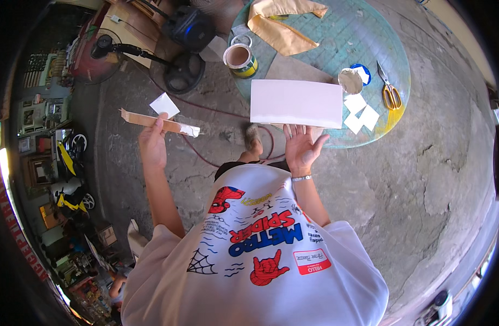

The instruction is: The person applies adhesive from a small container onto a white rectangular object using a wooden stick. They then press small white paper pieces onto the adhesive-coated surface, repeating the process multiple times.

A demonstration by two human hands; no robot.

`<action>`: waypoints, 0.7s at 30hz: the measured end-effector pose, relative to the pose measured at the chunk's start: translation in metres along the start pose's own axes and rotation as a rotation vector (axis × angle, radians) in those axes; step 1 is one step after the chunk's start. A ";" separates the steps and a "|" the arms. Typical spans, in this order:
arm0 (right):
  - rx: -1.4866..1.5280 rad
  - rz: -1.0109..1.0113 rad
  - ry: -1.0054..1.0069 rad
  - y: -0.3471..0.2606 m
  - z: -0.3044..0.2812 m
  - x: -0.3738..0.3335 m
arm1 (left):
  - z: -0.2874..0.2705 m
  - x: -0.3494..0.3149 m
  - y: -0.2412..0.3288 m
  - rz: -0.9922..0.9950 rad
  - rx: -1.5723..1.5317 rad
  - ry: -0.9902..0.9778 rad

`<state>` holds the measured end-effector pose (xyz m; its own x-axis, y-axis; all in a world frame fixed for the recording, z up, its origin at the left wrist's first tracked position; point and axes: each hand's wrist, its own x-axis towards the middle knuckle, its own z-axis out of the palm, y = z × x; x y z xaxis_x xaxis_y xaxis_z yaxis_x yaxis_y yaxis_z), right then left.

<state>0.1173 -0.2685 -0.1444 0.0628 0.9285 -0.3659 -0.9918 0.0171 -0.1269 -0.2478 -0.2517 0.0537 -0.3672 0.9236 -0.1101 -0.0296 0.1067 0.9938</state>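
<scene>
Table: round, pale green (369,41)
Cloth: yellow (279,35), at table's far edge
White board: rectangular (295,103), over table's near-left edge
Wooden strip: white-smeared end (139,119), off table's left edge
Left hand: (153,145) fingers clamped on strip, white square (164,105) at fingertips
Right hand: (302,152) palm up, fingers apart, at board's near edge; can't tell if touching
Scissors: (388,85) near table's right edge
Can: (240,57) table's left edge

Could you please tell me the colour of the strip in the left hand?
The strip is light brown, whitish at one end; best in head view.
</scene>
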 end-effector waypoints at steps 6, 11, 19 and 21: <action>0.389 -0.022 -0.237 0.011 0.006 0.035 | -0.010 0.007 -0.005 -0.019 -0.001 -0.023; 0.421 -0.064 -0.370 0.023 0.016 0.047 | -0.036 0.018 0.002 0.000 0.010 0.039; 0.273 -0.069 -0.205 0.008 0.038 0.050 | -0.084 0.040 -0.003 0.002 -0.032 0.110; 0.287 -0.059 -0.019 -0.004 0.045 0.052 | -0.093 0.041 -0.011 -0.006 -0.122 0.160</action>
<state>0.1197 -0.2035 -0.1220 0.1218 0.9297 -0.3476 -0.9777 0.1728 0.1195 -0.3492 -0.2492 0.0389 -0.5096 0.8516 -0.1226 -0.1415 0.0576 0.9883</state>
